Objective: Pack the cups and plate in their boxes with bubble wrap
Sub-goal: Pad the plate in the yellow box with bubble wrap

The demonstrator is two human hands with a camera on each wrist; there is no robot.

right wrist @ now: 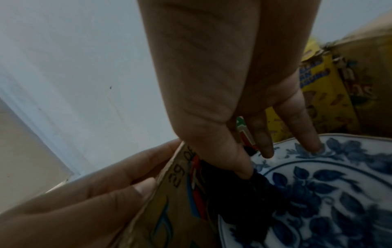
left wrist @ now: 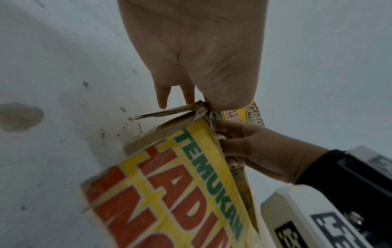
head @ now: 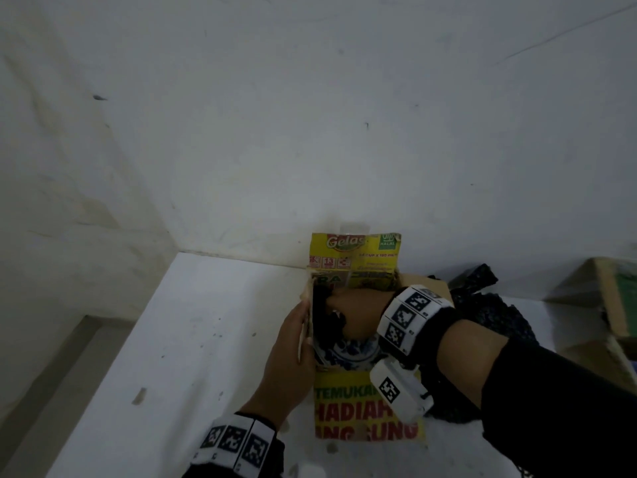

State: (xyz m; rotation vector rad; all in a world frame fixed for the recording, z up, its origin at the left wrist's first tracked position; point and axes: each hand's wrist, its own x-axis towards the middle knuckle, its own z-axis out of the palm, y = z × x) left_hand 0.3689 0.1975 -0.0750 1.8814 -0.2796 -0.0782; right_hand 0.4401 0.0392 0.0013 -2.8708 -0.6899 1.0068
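Note:
A yellow printed cardboard box [head: 365,408] stands on the white table with its flaps up. Inside lies a blue-and-white plate [head: 348,351] [right wrist: 318,193], with black bubble wrap [head: 325,301] [right wrist: 244,193] bunched along its left side. My left hand [head: 289,346] [left wrist: 201,58] holds the left box flap [left wrist: 169,112] [right wrist: 169,193], fingers on its outer face and thumb hidden behind its corner. My right hand [head: 348,315] [right wrist: 233,100] reaches into the box. Its thumb presses into the black wrap, and its straight fingertips [right wrist: 314,146] touch the plate's rim.
More black bubble wrap [head: 493,312] is heaped on the table right of the box. Another cardboard box [head: 606,305] stands at the far right. A white wall rises just behind, and the table edge [head: 113,357] drops off at the left.

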